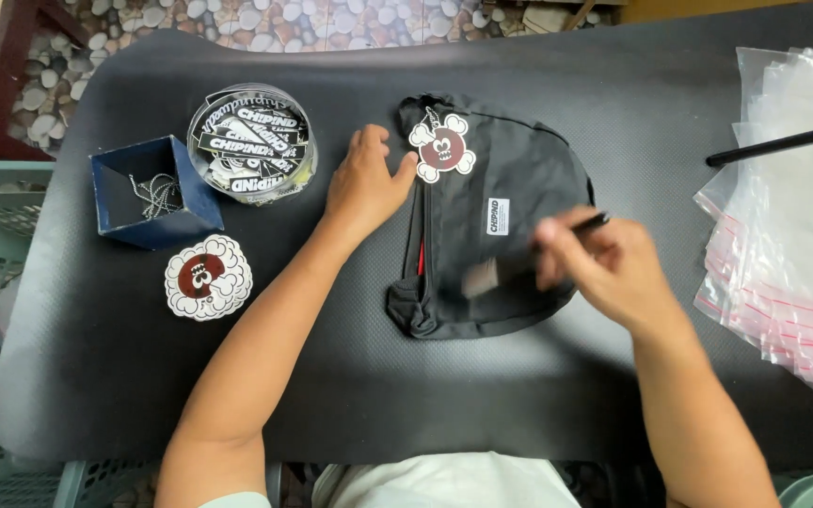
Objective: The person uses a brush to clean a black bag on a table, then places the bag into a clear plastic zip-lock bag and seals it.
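Note:
A small black fabric bag (505, 179) lies on a black mat (350, 376), a round white-and-maroon cartoon patch (441, 146) at its top and a small white label on its front. My left hand (366, 183) rests flat on the mat, fingertips touching the bag's left edge beside the patch. Over the bag's lower right part, my right hand (604, 268) grips a thin black stick-like tool (583, 224); a blurred pale piece (482, 278) shows by its fingers.
A clear round tub of black-and-white stickers (251, 141) and an open blue box with a metal chain (151, 191) stand at the left. A cloud-shaped sticker (207, 277) lies below them. Clear zip bags (792, 235) are stacked at the right, a black rod (783, 143) across them.

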